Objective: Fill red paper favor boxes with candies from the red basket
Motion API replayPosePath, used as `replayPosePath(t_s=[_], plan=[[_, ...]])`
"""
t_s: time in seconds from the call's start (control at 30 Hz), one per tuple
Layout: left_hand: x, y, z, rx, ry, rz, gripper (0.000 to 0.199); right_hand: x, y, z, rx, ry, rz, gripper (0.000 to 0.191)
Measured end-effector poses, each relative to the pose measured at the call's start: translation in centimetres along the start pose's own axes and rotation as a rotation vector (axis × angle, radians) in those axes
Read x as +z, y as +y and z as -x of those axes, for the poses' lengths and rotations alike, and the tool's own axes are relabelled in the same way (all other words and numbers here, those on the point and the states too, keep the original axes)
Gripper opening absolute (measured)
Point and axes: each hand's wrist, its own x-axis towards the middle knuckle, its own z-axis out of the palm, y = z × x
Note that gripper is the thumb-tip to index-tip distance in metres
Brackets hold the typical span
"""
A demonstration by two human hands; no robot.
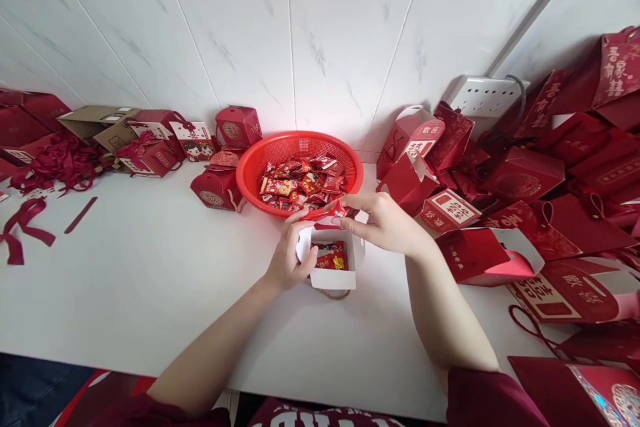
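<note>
In front of me an open gift box (340,278) with white inner walls stands on the table, some red-wrapped candies (330,257) lying inside. My left hand (293,255) grips the box's left side, thumb over its edge. Above the box's far edge, my right hand (387,223) pinches a small red-wrapped candy (339,209) between thumb and fingers. Just behind stands a red plastic basket (245,177) holding a heap of wrapped candies (303,180). Part of a twisted cord (334,294) shows under the box's near side.
Many red gift boxes (505,253) crowd the right side, near a white power strip (483,95) by the wall. To the left are more boxes (153,157), a pile of dark red ribbons (63,160) and a loose ribbon (25,223). White tiles (225,27) rise behind the white table (150,293).
</note>
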Motion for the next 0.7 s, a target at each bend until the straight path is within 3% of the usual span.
replayPosePath(t_s=[0.13, 0.37, 0.53, 0.7], plan=[[-0.1, 0.0, -0.1, 0.012, 0.006, -0.014, 0.046, -0.3, -0.4, 1.0, 0.039, -0.063, 0.052, 0.016], [-0.1, -0.1, 0.0, 0.0, -0.001, -0.013, 0.045, 1.1, 0.6, 2.2, 0.11, -0.145, 0.076, 0.023], [0.0, -0.1, 0.0, 0.024, 0.027, -0.055, 0.044, 1.6, 0.3, 2.7, 0.161, -0.126, 0.177, 0.022], [0.3, 0.1, 0.2, 0.262, 0.124, -0.088, 0.045, 2.2, 0.3, 3.7, 0.141, -0.027, 0.317, 0.03]])
